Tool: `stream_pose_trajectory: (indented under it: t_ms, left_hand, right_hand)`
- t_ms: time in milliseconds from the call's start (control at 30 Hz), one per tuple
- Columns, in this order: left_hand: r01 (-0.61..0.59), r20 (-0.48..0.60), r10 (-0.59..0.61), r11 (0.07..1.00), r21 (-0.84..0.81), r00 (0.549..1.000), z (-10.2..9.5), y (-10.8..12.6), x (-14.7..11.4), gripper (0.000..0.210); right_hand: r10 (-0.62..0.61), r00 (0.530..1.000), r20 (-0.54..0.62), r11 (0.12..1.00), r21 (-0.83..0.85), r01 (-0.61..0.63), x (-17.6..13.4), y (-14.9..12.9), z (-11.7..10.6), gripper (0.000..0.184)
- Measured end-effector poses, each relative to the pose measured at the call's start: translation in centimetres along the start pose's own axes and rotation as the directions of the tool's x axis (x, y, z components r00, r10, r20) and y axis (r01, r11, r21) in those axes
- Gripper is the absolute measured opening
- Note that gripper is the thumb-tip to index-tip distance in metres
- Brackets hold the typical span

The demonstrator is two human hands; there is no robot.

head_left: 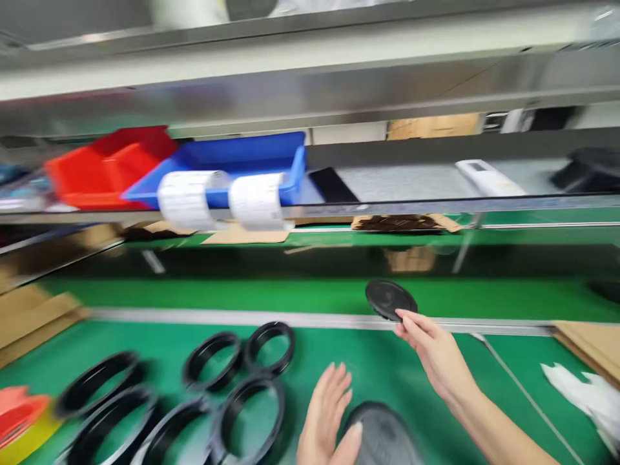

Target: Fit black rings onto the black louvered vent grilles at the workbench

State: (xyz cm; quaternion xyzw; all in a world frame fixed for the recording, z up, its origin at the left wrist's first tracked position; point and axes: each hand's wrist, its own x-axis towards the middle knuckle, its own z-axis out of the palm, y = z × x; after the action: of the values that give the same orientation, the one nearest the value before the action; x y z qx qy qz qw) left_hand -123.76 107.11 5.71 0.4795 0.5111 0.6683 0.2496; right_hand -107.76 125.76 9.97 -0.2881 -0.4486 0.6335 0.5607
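On the shelf above the bench sit a red bin [104,161] and a blue bin [237,161], side by side and touching; what lies inside either cannot be made out. Two white label rolls [220,197] stand at the front edge of the blue bin.

Below, on the green bench [387,361], a dark round disc [390,299] rests at the metal rail [242,318] that runs across the bench — flat, matte, with a faintly raised rim, blurred by motion. The right hand [433,352] reaches forward from the lower right, arm stretched, fingers extended and loosely together, their tips touching the near edge of the disc; whether it pinches the disc or merely touches it cannot be told.

The left hand [329,420] is low at the centre, palm turned inward, fingers straight and slightly spread — its thumb lies against a second dark disc [382,436] at the bottom edge of the view, not closed round it.

To the left lie several black rings [208,394], some overlapping. Cardboard [591,345] sits at the right, with white plastic wrap [586,394] just beside it.
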Motion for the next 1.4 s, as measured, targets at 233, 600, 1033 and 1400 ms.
stream_pose_trajectory:
  t_ms: [233,600,1033,1400]
  left_hand:
    - [0.146,0.036,-0.203,0.562,-0.814,0.979,-3.8,4.2,1.2,0.097]
    - [0.393,0.357,-0.172,0.279,-0.876,0.918,-4.9,5.2,0.7,0.073]
    - [0.518,0.51,-0.097,0.225,-0.826,0.855,-5.6,6.2,0.6,0.088]
    - [0.574,0.536,-0.221,0.181,-0.799,0.815,-5.7,6.4,1.1,0.084]
  right_hand:
    - [0.326,0.665,0.672,0.915,-0.048,-0.401,-17.1,0.7,9.1,0.055]
    - [-0.276,0.632,0.724,0.295,-0.561,0.773,-12.8,-2.8,9.2,0.044]
    - [-0.316,0.705,0.635,0.576,-0.462,0.674,-14.6,-4.7,9.1,0.041]
    - [-0.315,0.732,0.605,0.544,-0.517,0.661,-14.9,-3.4,9.2,0.039]
